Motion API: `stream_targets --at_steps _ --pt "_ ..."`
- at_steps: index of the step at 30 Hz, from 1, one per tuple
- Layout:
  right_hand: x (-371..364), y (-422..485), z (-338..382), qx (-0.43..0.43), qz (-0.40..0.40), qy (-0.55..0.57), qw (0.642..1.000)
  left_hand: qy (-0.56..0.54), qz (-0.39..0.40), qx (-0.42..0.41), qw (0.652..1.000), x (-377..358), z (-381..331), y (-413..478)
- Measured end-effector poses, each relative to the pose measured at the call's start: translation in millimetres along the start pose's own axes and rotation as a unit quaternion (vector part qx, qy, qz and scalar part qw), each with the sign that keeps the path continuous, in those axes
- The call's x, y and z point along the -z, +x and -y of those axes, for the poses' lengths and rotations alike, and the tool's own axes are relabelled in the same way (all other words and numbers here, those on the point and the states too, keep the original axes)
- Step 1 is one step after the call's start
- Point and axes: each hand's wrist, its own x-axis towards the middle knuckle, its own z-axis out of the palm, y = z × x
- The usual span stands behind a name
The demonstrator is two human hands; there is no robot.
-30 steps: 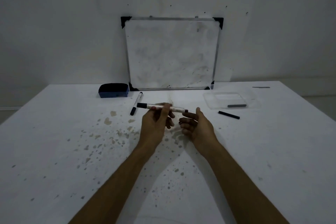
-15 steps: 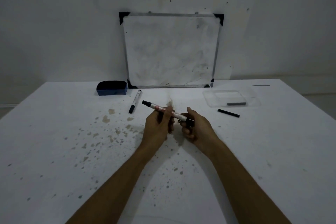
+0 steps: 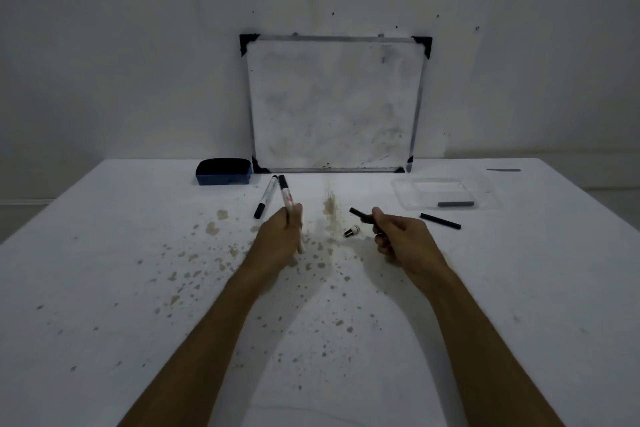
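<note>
My left hand [image 3: 281,236] grips a white marker [image 3: 286,196] whose black-capped end points away from me. My right hand [image 3: 398,234] holds a short black stick [image 3: 360,214], likely the marker's inner refill, its far end jutting up and to the left. Between the two hands a small black and white end piece [image 3: 352,231] lies on the table. A second white marker [image 3: 266,197] lies just left of the held one.
A smudged whiteboard [image 3: 334,104] leans on the wall at the table's back. A blue eraser [image 3: 223,172] sits to its left. At the right stands a clear tray [image 3: 446,192] with a grey stick [image 3: 455,204]; another black stick [image 3: 440,220] lies beside it. Brown stains dot the white table [image 3: 104,253].
The hands have pulled apart. The marker swung upright in my left hand, the black stick came out in my right hand, and a small end piece now lies on the table.
</note>
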Motion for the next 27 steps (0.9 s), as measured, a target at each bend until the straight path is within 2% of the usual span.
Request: stream_targets --at_steps 2,5,9,13,19,22,24,27 --pt "0.0 3.4 -4.0 0.035 -0.03 -0.004 0.999 0.144 -0.01 -0.074 0.987 -4.2 0.2 -6.7" --pt "1.5 7.5 -11.1 0.071 -0.038 -0.05 0.995 0.277 -0.057 -0.146 0.948 -16.2 1.6 -6.5" --pt "1.0 10.4 -17.2 0.108 -0.062 -0.162 0.979 0.351 -0.053 -0.168 0.92 -32.5 1.2 -1.0" --pt "-6.1 6.0 -20.8 0.159 -0.102 -0.265 0.945 0.407 -0.035 -0.174 0.896 -41.3 5.5 -5.0" --pt "6.3 -16.8 -17.3 0.127 -0.126 -0.244 0.953 0.41 -0.06 -0.161 0.896 -45.1 6.4 -11.2" --pt "25.4 -31.4 -14.6 0.116 -0.149 -0.22 0.957 0.384 -0.113 -0.245 0.883 -52.7 -10.1 -13.1" --pt "44.5 -33.4 -6.5 0.115 -0.175 -0.197 0.958 0.351 -0.089 -0.309 0.879 -70.3 -25.7 -7.0" --pt "76.5 -27.3 7.2 0.143 -0.217 -0.205 0.944 0.289 -0.02 -0.329 0.899 -110.7 -52.0 3.5"
